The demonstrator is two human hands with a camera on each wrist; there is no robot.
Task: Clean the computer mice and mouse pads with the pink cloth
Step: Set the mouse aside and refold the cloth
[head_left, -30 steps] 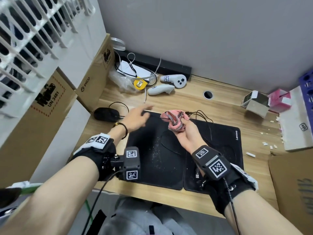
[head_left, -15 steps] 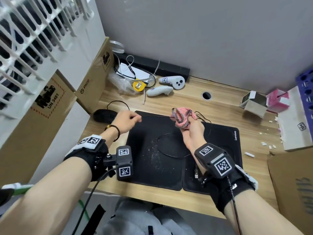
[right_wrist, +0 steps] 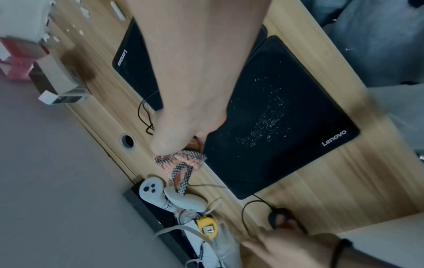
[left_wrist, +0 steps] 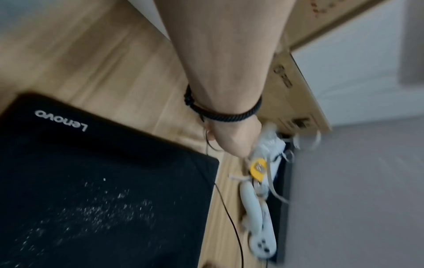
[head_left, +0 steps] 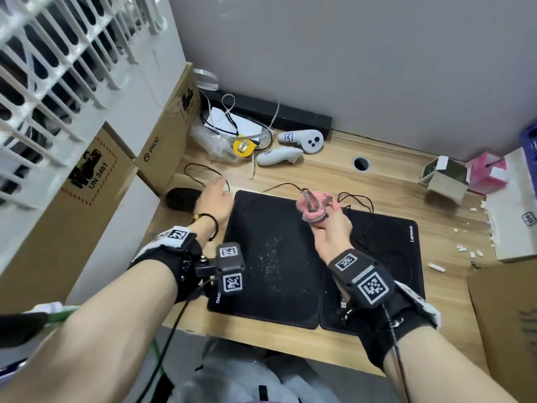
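The right hand, mid-frame, grips the bunched pink cloth. The left hand probably pinches the thin black cord; fingers blurred, cannot tell. Clear the cord, then wipe the speckled black mouse pad.

A light wood-grain worktop fills the centre of the frame, with a round cable hole toward its far edge. A plain grey wall rises behind it across the upper half. At the upper left, a white slatted grille slants over a white panel. Brown cardboard boxes lean against that left side, one printed "PICO", another "UN 3481". A further cardboard box sits at the lower right edge. The light is soft and even.
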